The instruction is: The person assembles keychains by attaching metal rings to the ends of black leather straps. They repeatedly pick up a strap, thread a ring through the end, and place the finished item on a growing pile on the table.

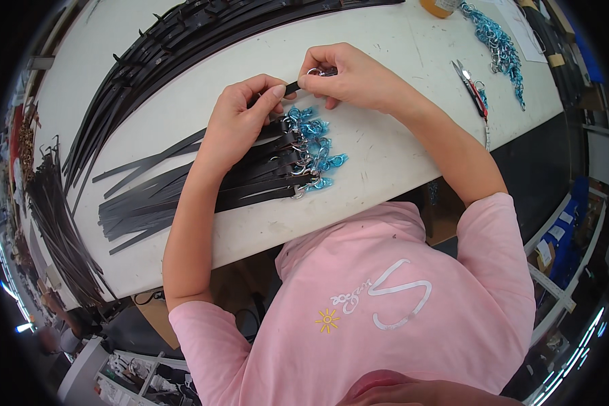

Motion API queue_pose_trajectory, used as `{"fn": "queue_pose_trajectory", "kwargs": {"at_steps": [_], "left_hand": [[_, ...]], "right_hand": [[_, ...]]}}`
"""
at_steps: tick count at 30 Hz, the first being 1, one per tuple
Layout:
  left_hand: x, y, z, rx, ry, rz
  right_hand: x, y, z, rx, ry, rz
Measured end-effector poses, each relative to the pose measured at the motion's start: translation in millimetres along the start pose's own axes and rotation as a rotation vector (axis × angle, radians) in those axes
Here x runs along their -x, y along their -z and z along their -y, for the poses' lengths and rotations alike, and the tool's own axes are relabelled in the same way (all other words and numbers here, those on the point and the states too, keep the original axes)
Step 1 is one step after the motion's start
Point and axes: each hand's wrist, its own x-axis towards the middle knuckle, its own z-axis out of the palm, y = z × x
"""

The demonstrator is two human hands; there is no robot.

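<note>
Left hand [245,108] and right hand [350,73] both pinch one black strap [292,88], the right beside silvery metal hardware [314,72], above one white table [372,149]. Nearer the body lies one pile of straps [250,166], too overlapped to count; rightward, one pair of scissors [471,89] and one blue-wrapped hardware bunch [495,42].

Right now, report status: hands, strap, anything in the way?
Left fingers and right fingers pinching black strap. Metal hardware at right fingers. Strap pile partly behind left forearm; nothing visibly in the way.
</note>
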Motion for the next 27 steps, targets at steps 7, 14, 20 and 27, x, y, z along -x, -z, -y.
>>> {"fn": "queue_pose_trajectory", "kwargs": {"at_steps": [7, 14, 20, 27], "left_hand": [[-7, 2, -4, -0.003, -0.015, 0.087], [-11, 2, -3, 0.051, 0.005, 0.124], [-9, 1, -4, 0.059, 0.003, 0.104], [-9, -3, -6, -0.035, 0.030, 0.071]], "right_hand": [[1, 2, 4, 0.021, -0.013, 0.011], [0, 5, 3, 0.018, -0.001, 0.027], [1, 4, 4, 0.018, -0.003, 0.015], [2, 3, 5, 0.029, -0.016, 0.018]]}}
